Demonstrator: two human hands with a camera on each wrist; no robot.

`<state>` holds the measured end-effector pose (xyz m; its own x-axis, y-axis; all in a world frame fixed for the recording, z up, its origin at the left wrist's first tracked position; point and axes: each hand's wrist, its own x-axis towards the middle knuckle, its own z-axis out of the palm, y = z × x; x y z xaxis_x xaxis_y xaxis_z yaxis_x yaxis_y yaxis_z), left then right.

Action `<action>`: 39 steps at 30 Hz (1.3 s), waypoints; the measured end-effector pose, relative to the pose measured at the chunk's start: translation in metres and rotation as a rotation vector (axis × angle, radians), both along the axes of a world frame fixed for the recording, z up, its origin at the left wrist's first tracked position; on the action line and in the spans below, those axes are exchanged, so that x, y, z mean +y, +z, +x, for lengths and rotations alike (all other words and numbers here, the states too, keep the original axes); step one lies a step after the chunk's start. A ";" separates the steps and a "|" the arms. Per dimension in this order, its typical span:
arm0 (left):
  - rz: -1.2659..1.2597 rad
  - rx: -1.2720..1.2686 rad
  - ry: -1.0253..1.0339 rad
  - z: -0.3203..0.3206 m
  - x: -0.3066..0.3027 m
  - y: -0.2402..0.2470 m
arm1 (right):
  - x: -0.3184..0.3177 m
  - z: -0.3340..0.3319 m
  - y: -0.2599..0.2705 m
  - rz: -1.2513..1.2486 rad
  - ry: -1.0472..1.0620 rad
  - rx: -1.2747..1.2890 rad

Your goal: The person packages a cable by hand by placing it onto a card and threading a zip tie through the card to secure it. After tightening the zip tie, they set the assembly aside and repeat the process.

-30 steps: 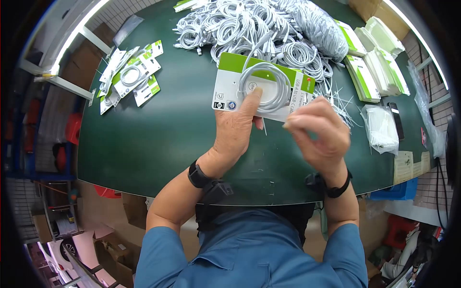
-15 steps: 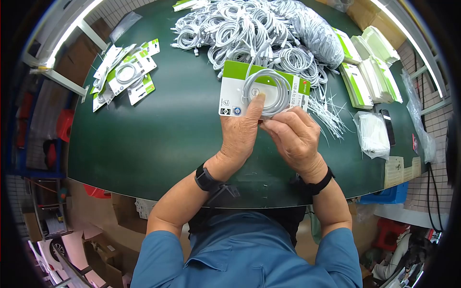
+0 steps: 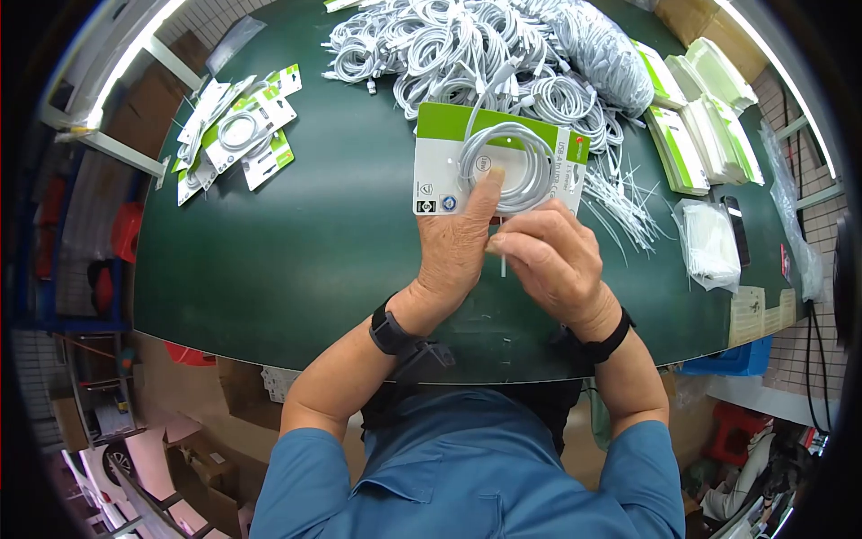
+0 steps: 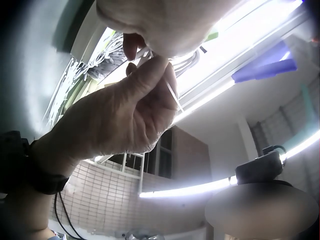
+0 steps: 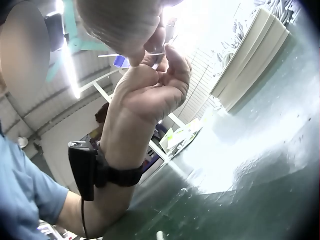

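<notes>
Green desk (image 3: pixel 296 242) carries everything. All places are taken from the backing card (image 3: pixel 449 121):
- beyond it, a big heap of white cables (image 3: pixel 467 54)
- right of it, stacks of blank cards (image 3: pixel 691 135)
- far left, a small pile of finished packs (image 3: pixel 238 135)
- just right, loose ties (image 3: pixel 620 207) scattered

Backing card is green-topped and white, held just above the desk. Coiled cable (image 3: pixel 539 166) lies flat on its face.

Left grip (image 3: pixel 458 242) is at the card's near edge and clamps it. Its thumb presses the coil; its fingers are hidden underneath.

Right grip (image 3: pixel 552 260) is just right of the left one, touching it. It is clenched on a thin white tie (image 3: pixel 502 262), pinched between thumb and fingertip below the card
</notes>
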<state>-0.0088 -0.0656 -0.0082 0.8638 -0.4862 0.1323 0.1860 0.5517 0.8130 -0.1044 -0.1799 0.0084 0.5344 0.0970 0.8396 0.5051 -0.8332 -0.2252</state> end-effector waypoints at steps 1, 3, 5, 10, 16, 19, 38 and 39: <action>0.001 0.000 -0.002 -0.001 0.001 0.001 | -0.001 0.000 -0.001 -0.005 -0.016 -0.003; 0.002 0.000 -0.009 -0.003 0.002 0.003 | -0.001 0.000 0.002 -0.038 -0.102 -0.031; -0.005 -0.024 -0.016 -0.005 0.003 0.001 | 0.001 0.001 0.006 -0.049 -0.206 -0.025; 0.043 -0.048 -0.076 -0.001 0.009 -0.006 | -0.002 0.004 -0.001 -0.010 -0.209 0.038; 0.089 -0.047 -0.071 0.001 0.013 -0.007 | -0.001 0.002 -0.001 0.014 -0.187 0.146; 0.125 -0.080 0.003 -0.003 0.010 -0.001 | -0.002 0.002 -0.002 0.011 -0.193 0.170; 0.048 -0.091 -0.017 0.003 0.010 0.014 | 0.005 -0.005 0.001 0.025 -0.105 -0.032; 0.046 -0.089 -0.019 0.003 0.010 0.015 | 0.006 -0.004 0.001 0.030 -0.103 -0.043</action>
<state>-0.0062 -0.0557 0.0063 0.8400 -0.5098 0.1855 0.1219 0.5105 0.8512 -0.1088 -0.1736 0.0090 0.5036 0.0173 0.8638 0.4265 -0.8744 -0.2312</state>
